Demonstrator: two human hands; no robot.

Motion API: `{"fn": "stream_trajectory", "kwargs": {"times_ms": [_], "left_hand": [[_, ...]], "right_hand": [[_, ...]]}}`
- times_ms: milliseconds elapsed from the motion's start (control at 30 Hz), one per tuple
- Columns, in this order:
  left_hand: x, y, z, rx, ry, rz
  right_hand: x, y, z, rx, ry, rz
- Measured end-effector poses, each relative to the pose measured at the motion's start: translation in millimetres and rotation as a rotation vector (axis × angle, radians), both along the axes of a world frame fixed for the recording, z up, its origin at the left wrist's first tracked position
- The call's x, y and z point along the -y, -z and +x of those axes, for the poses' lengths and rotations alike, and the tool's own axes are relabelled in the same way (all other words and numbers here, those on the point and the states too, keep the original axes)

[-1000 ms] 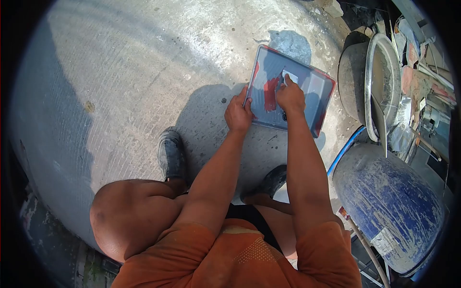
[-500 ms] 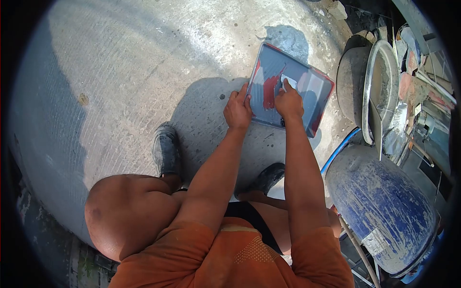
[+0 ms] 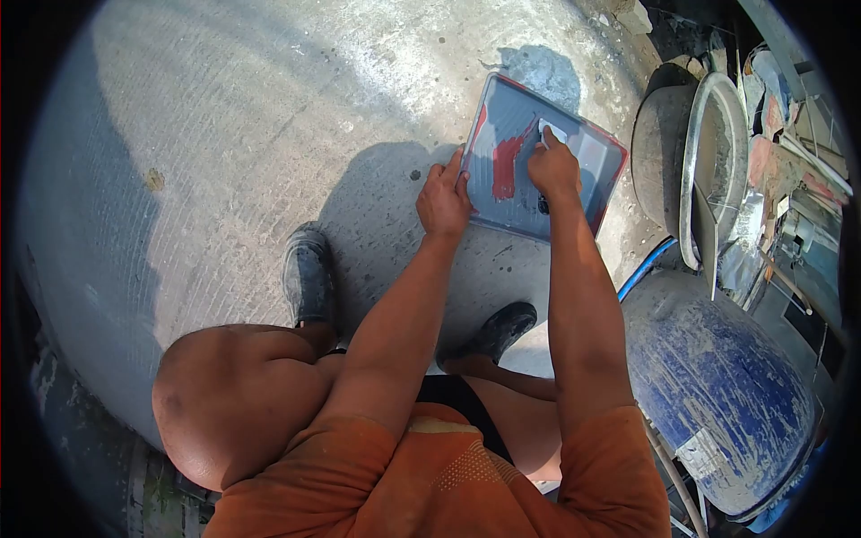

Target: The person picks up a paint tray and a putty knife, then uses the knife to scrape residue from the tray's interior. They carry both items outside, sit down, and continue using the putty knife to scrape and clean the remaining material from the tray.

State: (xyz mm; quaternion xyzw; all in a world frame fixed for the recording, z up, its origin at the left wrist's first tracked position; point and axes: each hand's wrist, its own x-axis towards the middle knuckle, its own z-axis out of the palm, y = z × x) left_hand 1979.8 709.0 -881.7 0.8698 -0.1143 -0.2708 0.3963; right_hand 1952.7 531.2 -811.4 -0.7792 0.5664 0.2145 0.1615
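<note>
A shallow grey tray (image 3: 511, 112) with raised sides and red marks on its rim is over the concrete floor in front of me. My left hand (image 3: 442, 202) grips its left side, thumb on the inner edge. A thick red smear (image 3: 505, 170) lies left of the middle of the tray. Held in my right hand (image 3: 556, 169) is a scraper with a wide pale blade (image 3: 558, 133) and a dark handle end that shows below the fist. The index finger presses along the blade. The blade sits on the tray's surface, right of the smear.
On the right stand a worn blue plastic drum (image 3: 717, 386) and a grey oval tub (image 3: 713, 170), with scrap boards and rods (image 3: 798, 179) behind. A blue hose (image 3: 646, 269) runs beside the drum. My dark shoes (image 3: 309, 273) are on the concrete floor (image 3: 242, 152).
My right hand has moved up and to the right with the scraper, away from the red smear. The tray has shifted slightly upward. My left hand keeps its grip.
</note>
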Motion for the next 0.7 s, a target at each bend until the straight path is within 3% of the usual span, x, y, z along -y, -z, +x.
{"fn": "stream_trajectory", "kwargs": {"times_ms": [167,367,700], "left_hand": [[4.6,-1.8,0.8,-0.037,0.005,0.039],[3.3,1.3,0.7,0.035,-0.015,-0.025],[4.4,1.7,-0.8,0.023,-0.025,0.006]], "right_hand": [[-36.5,-18.0,-8.8,-0.086,-0.018,0.065],[-10.7,-10.4,-2.6,0.023,-0.026,-0.016],[-46.8,-20.6,-6.3,0.025,0.035,0.023]]}}
